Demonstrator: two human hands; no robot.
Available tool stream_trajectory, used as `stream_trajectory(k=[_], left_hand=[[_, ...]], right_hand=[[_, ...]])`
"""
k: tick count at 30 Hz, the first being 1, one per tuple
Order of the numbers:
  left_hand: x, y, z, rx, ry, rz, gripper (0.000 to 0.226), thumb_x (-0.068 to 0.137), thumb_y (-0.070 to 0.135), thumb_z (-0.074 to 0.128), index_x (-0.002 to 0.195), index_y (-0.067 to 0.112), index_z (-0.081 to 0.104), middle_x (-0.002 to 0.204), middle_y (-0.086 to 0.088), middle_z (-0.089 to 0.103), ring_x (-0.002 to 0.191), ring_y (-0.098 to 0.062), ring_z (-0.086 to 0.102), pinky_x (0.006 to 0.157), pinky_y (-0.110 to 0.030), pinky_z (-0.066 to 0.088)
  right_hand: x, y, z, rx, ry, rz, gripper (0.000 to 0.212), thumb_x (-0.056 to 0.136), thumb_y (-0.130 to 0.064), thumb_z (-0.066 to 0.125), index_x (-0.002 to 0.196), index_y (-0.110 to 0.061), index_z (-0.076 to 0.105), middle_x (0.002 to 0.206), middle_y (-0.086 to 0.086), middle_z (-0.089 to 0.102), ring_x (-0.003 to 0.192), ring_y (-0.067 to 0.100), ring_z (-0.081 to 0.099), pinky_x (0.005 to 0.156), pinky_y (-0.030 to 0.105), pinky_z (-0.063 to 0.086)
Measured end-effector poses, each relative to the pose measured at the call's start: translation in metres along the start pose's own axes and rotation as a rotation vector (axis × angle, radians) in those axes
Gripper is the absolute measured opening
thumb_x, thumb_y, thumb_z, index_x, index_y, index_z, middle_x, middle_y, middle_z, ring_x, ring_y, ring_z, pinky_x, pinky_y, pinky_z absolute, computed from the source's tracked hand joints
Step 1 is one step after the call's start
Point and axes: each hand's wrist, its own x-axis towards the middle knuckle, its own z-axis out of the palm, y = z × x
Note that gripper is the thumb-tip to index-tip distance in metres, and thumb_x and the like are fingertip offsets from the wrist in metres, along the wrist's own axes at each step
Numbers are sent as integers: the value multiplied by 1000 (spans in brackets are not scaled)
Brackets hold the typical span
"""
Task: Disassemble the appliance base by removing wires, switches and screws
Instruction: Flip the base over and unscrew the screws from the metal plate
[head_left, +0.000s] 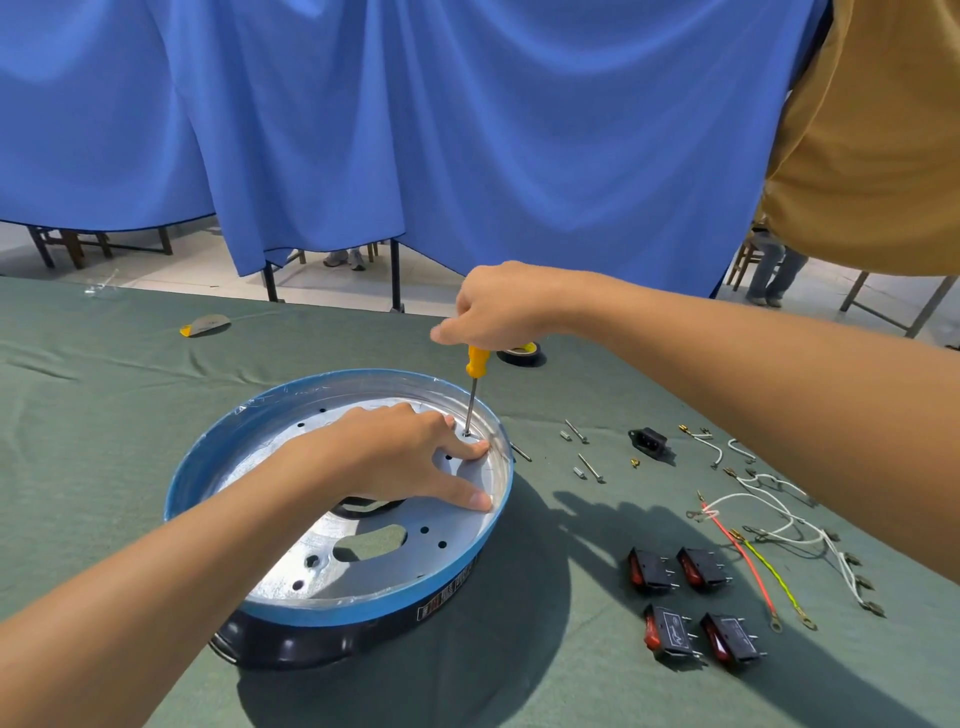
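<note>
The round appliance base (260, 441), blue-rimmed with a silver metal inside and black underside, sits on the green cloth in front of me. My left hand (410, 457) lies flat inside it, fingers spread and pressing the metal plate near the right rim. My right hand (498, 309) grips the yellow-handled screwdriver (474, 384) from above, held upright. Its tip stands on a screw (466, 432) by the far right rim, just beyond my left fingertips.
To the right on the cloth lie loose screws and spacers (584, 452), a black power socket (648, 441), several white, red and yellow-green wires (763, 525), and several black rocker switches (696, 603). A tape roll (519, 354) sits behind my right hand. A blue curtain hangs beyond the table.
</note>
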Motion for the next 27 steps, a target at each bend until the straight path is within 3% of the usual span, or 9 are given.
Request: stream_trajectory(k=[2,5,7,10,13,19,21,24,27], left_hand=[[0,0,-1,-4,-5,-5,84,62,91,38,140,58,33,155,16,29,139,-20,31,97,-41,32],[-1,1,-2,-1,-13,-7,84,63,91,38,140,58,32,154,15,32,138,-21,33,98,-41,33],[0,1,-2,4,-9,-3,79,67,89,40,140,57,32,151,14,36,135,-21,36,95,-40,34],[-1,1,-2,7,-8,-2,78,69,88,41,140,57,33,153,15,34,136,-20,35,96,-39,33],[-3,1,-1,4,-5,0,80,67,88,41,140,57,33,155,16,29,139,-20,31,100,-41,32],[0,0,0,30,8,-1,89,57,93,31,139,60,31,156,17,28,140,-20,31,98,-42,34],[0,-1,3,49,37,0,84,60,94,32,138,62,32,156,20,26,141,-19,29,97,-42,33],[0,-4,5,-8,120,18,65,69,89,40,128,62,44,140,23,47,128,-15,45,82,-35,36],[5,-8,1,-127,228,-4,39,79,76,48,99,45,60,106,21,62,101,-13,56,77,-36,43]], right_hand=[[1,2,3,18,29,-17,41,97,-37,51,72,-6,57,61,1,41,60,21,37,50,28,27],[-2,2,1,93,-11,-80,21,95,-29,55,99,-14,68,72,-4,53,62,13,46,51,25,32],[-4,4,-2,104,-59,-67,19,95,-28,54,100,-15,67,69,-3,54,59,15,46,48,24,34],[0,11,-1,72,-56,21,40,97,-41,49,78,-7,61,50,0,49,50,20,42,48,25,33],[4,13,3,21,34,71,58,97,-53,47,57,-11,54,43,-3,50,47,19,46,45,24,33],[-1,15,-6,122,-127,-27,11,88,-25,69,78,-22,67,51,-8,56,47,9,51,39,13,37],[-2,15,-5,82,-128,-3,15,89,-34,67,84,-19,66,62,-4,59,53,13,54,47,18,41],[-1,16,1,-71,-76,56,49,94,-52,52,69,-10,57,59,3,56,56,23,49,53,26,38],[-2,16,4,-48,-26,24,36,94,-41,57,81,-8,66,70,7,62,67,25,53,54,28,38]])
